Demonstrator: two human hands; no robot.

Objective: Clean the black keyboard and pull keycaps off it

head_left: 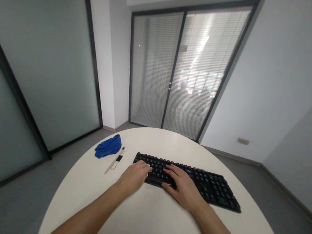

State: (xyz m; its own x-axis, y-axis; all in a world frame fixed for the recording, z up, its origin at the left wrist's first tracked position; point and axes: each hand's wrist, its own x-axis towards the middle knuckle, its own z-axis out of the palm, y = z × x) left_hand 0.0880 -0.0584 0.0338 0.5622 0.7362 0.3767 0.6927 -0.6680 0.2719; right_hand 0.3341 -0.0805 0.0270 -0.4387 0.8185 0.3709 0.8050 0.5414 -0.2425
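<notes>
A black keyboard [205, 182] lies slantwise on the round table, running from upper left to lower right. My left hand [135, 173] is at its left end with the fingers curled in. Something small and whitish shows at those fingertips, too little of it to name. My right hand [180, 184] rests over the middle of the keyboard, fingers stretched out across the keys and thumb at the front edge. Both hands cover some of the keys.
On the table [142, 220], left of the keyboard, lie a crumpled blue cloth [109, 146], a thin brush [114, 161] with a pale handle, and a wire tool with a black grip [119, 158]. Beyond the table are glass doors with blinds [186, 69].
</notes>
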